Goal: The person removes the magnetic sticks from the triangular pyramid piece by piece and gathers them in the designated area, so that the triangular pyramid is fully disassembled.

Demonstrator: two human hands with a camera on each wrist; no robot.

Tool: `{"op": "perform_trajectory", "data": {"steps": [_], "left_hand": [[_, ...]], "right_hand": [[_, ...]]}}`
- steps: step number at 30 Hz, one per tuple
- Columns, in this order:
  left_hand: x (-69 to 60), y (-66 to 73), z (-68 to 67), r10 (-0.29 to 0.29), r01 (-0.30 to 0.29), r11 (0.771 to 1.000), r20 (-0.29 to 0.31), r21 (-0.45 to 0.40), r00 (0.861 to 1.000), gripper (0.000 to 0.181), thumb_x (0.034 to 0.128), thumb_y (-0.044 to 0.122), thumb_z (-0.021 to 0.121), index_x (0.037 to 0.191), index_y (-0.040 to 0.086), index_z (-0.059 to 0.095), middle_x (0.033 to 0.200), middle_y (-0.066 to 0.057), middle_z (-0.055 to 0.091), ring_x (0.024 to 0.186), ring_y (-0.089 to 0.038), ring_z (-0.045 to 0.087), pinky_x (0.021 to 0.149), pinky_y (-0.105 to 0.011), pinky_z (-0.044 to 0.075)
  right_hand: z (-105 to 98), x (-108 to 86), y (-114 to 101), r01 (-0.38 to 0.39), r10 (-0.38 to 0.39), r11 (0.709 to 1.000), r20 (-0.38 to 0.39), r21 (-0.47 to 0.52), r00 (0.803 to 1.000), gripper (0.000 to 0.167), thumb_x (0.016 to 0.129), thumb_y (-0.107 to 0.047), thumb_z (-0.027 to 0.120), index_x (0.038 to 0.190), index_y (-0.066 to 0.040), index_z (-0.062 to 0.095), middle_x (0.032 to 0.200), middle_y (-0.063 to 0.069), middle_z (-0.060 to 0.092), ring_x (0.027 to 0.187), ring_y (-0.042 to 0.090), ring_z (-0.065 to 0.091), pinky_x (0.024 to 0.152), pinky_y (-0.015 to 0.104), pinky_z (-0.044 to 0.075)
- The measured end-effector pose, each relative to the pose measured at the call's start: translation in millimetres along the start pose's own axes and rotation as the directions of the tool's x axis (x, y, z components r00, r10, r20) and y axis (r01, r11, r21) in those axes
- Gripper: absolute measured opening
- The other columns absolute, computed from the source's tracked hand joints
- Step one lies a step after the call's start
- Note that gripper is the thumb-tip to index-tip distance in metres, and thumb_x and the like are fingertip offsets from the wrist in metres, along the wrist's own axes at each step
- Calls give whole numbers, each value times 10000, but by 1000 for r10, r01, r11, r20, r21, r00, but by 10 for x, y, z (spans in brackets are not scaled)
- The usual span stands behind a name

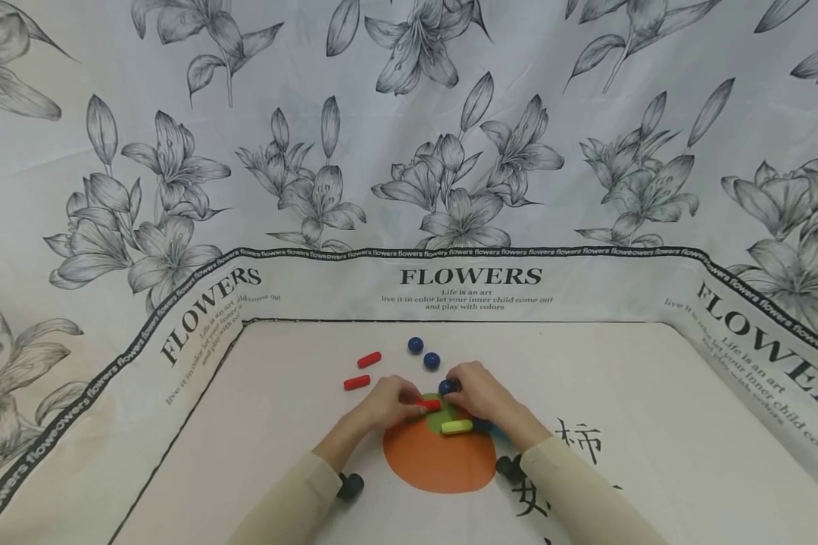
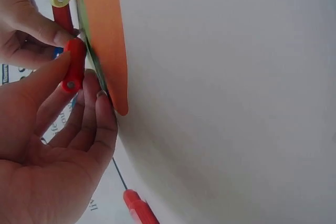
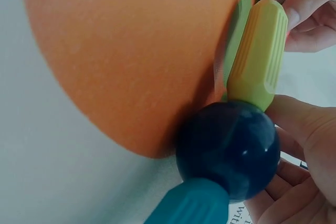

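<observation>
In the head view my left hand (image 1: 390, 401) pinches a short red rod (image 1: 431, 406) between thumb and fingers, above the orange fruit print. The left wrist view shows a metal dot on the end of this red rod (image 2: 74, 66). Close beside it, my right hand (image 1: 482, 390) holds a dark blue ball (image 1: 448, 387) at its fingertips. Whether rod and ball touch, I cannot tell. Near the right hand, a yellow rod (image 3: 258, 53) and a teal rod (image 3: 191, 203) join at another blue ball (image 3: 228, 150). A darker red rod (image 2: 62, 18) shows behind the yellow one, partly hidden.
Two loose blue balls (image 1: 424, 353) lie beyond the hands. Left of them are two red rods, one farther (image 1: 369, 359) and one nearer (image 1: 357, 383). The white cloth (image 1: 279, 409) bears the orange fruit print (image 1: 439, 462) and black characters (image 1: 578, 440). A flower-printed curtain surrounds the table.
</observation>
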State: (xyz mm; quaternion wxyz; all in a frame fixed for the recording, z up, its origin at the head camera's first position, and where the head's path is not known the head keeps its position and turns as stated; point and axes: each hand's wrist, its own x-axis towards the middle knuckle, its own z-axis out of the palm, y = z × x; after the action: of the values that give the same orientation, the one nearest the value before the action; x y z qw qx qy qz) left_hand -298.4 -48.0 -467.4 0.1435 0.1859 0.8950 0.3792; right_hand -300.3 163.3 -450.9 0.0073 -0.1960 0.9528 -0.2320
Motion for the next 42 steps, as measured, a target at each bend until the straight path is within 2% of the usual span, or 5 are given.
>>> {"op": "perform_trajectory", "data": {"steps": [9, 19, 28, 35, 42], "left_hand": [[-184, -206, -194, -28, 30, 999, -123, 13, 992, 165, 940, 220, 759, 1066, 113, 745, 924, 14, 652, 889, -202, 592, 808, -354, 560], [-223, -374, -305, -140, 173, 981, -292, 88, 946, 196, 905, 177, 796, 1046, 68, 714, 909, -40, 597, 903, -220, 538, 796, -352, 547], [-202, -374, -313, -138, 185, 972, -288, 143, 948, 165, 892, 175, 809, 917, 80, 675, 819, -45, 570, 815, -200, 536, 692, -294, 523], [-248, -313, -358, -149, 195, 971, -284, 140, 947, 226, 881, 198, 823, 986, 65, 673, 819, -44, 579, 786, -193, 549, 670, -284, 511], [-205, -161, -354, 10, 38, 981, -244, 191, 970, 242, 900, 222, 808, 1046, 56, 709, 779, -17, 583, 721, -181, 547, 600, -266, 482]], "right_hand": [[33, 12, -18, -37, 37, 999, 4, -6, 999, 210, 862, -103, 819, 1040, -4, 768, 931, 55, 728, 813, 158, 608, 813, 389, 557], [8, -1, -28, -51, 51, 999, 14, -10, 999, 228, 874, -114, 806, 1068, -1, 765, 959, 69, 725, 830, 175, 597, 837, 406, 556], [-32, -80, -12, -30, 28, 999, 47, 40, 998, 348, 880, -83, 791, 1198, 29, 705, 986, 85, 706, 844, 180, 607, 804, 388, 554], [-86, -237, 25, -12, 12, 1000, 57, 9, 998, 416, 889, -150, 781, 1232, 53, 663, 901, 53, 641, 798, 173, 536, 750, 366, 512], [-113, -319, 43, -38, 36, 999, 72, 32, 997, 189, 898, -136, 778, 1055, -36, 748, 703, -42, 589, 643, 126, 528, 575, 272, 445]]}}
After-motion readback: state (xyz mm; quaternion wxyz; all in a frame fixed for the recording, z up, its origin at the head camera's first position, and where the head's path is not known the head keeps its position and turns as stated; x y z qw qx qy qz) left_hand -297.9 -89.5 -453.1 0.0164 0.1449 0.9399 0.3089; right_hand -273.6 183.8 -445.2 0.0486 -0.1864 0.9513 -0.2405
